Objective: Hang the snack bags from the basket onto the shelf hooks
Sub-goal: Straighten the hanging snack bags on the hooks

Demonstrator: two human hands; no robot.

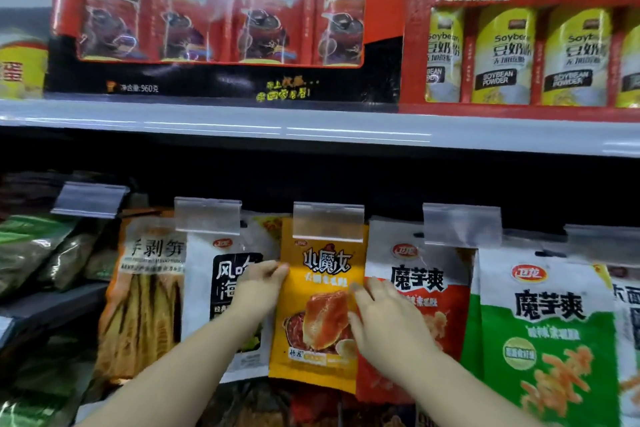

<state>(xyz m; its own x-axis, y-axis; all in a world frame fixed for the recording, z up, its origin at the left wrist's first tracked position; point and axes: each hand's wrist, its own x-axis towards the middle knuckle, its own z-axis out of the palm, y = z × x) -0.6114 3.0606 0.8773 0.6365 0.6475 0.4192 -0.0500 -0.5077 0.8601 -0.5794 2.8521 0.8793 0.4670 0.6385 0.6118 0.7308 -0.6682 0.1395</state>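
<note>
Head view: shelf (311,130) overhangs a packed hook row. Yellow snack bag (320,308) hangs between white bag (221,288) and red bag (433,305), edges overlapping. Left hand (261,282) pinches its left edge; right hand (388,319) lies fingers spread on its right edge.

Two bare forearms, sleeveless up to the frame edge behind left hand (258,282) and right hand (388,319), ringless, gloveless.

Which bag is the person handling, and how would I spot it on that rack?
Look below the long white shelf edge, along the row of bags hanging under clear tag holders. It is the orange-yellow bag in the middle, between a white-and-black bag and a white-and-red bag. It alone has the left hand and right hand on it.
</note>
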